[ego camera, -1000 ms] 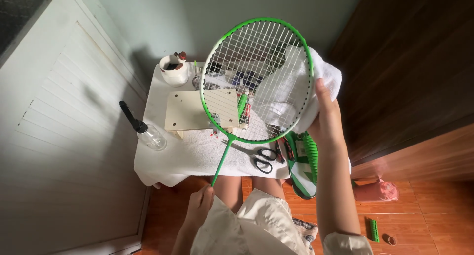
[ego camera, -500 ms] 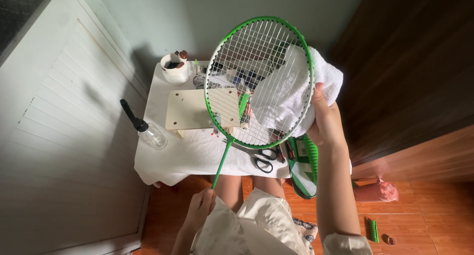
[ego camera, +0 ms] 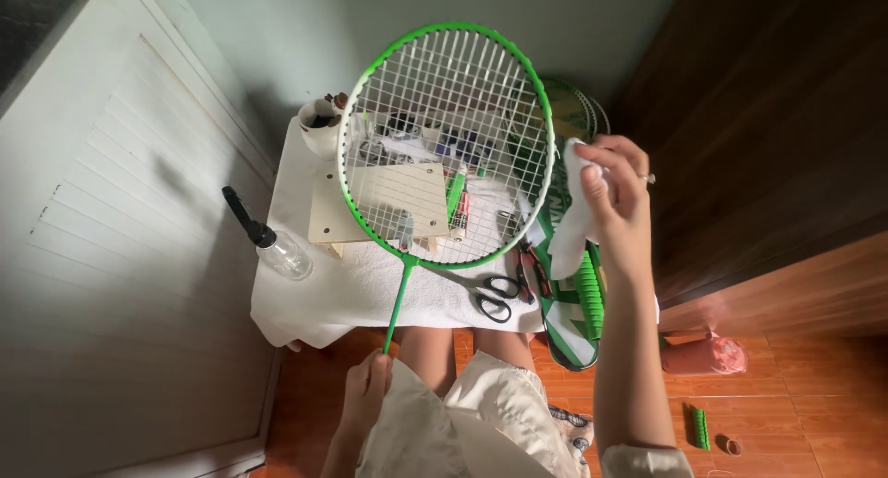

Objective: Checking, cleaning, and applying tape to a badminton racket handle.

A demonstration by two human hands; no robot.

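Racket (ego camera: 447, 145), green, upright over tabletop (ego camera: 370, 293): left hand (ego camera: 368, 386) clamped on shaft's low end; right hand (ego camera: 618, 196) (nearer the head) pinches white cloth (ego camera: 572, 228) beside rim.

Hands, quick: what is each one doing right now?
Left hand: closed around the shaft of the green badminton racket.
Right hand: closed on a white cloth beside the racket's rim.

One green-framed white-strung badminton racket (ego camera: 447, 145), one black-handled pair of scissors (ego camera: 486, 295), one clear plastic spray bottle (ego camera: 273, 245), one white cloth (ego camera: 575, 214), one pale wooden board (ego camera: 379, 203).
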